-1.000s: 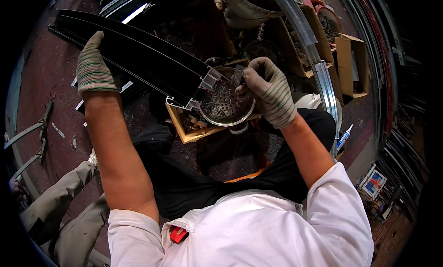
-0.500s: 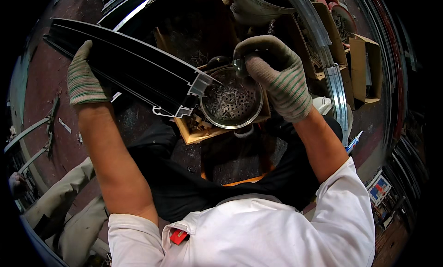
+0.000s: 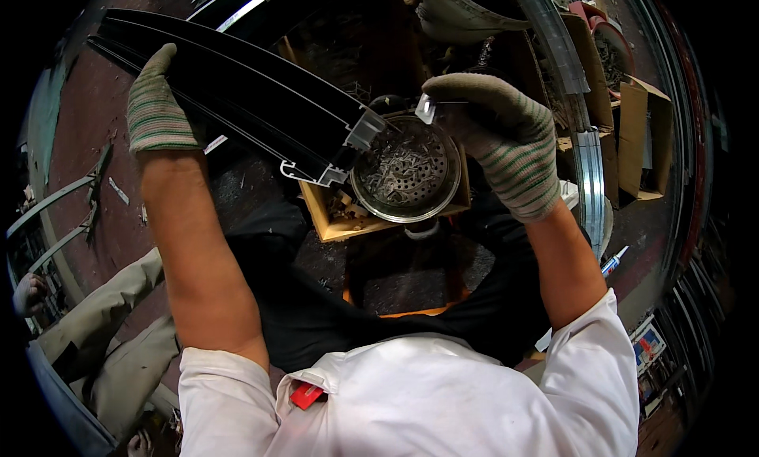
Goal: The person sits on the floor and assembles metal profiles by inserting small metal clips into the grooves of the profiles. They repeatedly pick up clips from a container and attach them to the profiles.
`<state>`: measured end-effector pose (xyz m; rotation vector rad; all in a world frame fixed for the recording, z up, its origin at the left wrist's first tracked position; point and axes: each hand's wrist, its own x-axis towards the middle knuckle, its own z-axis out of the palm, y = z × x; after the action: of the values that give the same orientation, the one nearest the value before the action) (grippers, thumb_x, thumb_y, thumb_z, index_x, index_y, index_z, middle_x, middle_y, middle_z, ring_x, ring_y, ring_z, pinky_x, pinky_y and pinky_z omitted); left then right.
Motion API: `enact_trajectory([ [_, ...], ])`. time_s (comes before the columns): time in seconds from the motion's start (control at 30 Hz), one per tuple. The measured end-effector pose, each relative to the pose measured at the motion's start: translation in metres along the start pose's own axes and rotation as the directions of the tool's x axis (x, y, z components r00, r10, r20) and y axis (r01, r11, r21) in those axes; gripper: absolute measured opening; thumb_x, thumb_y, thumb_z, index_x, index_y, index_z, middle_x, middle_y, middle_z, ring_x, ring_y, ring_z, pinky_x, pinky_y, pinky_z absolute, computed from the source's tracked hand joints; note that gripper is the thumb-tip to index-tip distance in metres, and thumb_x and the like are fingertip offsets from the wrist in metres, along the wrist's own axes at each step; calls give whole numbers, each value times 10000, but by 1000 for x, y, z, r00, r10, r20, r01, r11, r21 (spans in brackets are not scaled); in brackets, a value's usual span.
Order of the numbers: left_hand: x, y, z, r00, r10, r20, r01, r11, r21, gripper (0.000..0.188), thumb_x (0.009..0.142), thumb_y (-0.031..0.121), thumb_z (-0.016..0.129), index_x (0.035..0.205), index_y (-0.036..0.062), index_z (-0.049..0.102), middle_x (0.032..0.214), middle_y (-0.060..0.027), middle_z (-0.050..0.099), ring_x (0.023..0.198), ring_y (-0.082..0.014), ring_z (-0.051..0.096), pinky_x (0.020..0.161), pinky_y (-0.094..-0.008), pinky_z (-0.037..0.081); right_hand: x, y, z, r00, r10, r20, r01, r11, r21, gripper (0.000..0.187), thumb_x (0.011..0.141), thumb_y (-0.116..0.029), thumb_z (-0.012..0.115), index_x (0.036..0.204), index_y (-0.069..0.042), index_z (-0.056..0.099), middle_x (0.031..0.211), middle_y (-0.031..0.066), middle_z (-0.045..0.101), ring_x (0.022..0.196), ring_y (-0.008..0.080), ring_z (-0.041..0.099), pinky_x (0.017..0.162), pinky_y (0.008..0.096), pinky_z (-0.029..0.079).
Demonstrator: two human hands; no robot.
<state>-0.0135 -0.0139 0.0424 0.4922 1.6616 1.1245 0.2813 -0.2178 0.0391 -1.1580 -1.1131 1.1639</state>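
My left hand (image 3: 162,113), in a striped knit glove, grips a long black metal profile (image 3: 245,93) by its near edge, thumb on top. The profile slants down to the right, its bare silver cut end (image 3: 365,131) at the rim of a round metal strainer pan (image 3: 405,218). Many screws (image 3: 399,163) lie loose in the pan. Just beyond the pan, my gloved right hand (image 3: 506,141) pinches a small shiny corner piece (image 3: 425,109) between thumb and fingers, apart from the profile's end. The palm side of this hand is in shadow.
A wooden box (image 3: 336,232) with small wood bits sits under the pan. Bent metal rails (image 3: 587,168) and open cardboard boxes (image 3: 632,141) stand on the right. At the far side hangs a pale bucket (image 3: 458,14). A co-worker's trousers (image 3: 111,315) show at lower left.
My right hand has turned and opened out, so the corner piece now shows clearly at its fingertips. My left hand keeps its hold on the profile. The whole view has shifted slightly.
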Motion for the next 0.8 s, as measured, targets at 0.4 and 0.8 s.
enact_trajectory([
  [0.4, -2, -14, 4, 989, 102, 107, -90, 990, -107, 289, 872, 237, 724, 1027, -5, 693, 956, -167, 725, 814, -299, 705, 708, -422, 609, 2, -3, 7, 1000, -2, -1, 2, 999, -36, 227, 903, 10, 677, 1121, -49, 696, 978, 48, 729, 897, 104, 695, 801, 237, 592],
  [0.8, -1, -11, -2, 988, 137, 67, -132, 989, -71, 337, 851, 254, 743, 1062, -2, 690, 949, -154, 728, 813, -293, 706, 716, -413, 602, 4, -8, 16, 987, 157, 27, -160, 961, 227, 192, 996, -246, 600, 1082, -74, 589, 948, 103, 693, 724, 128, 656, 577, 230, 517],
])
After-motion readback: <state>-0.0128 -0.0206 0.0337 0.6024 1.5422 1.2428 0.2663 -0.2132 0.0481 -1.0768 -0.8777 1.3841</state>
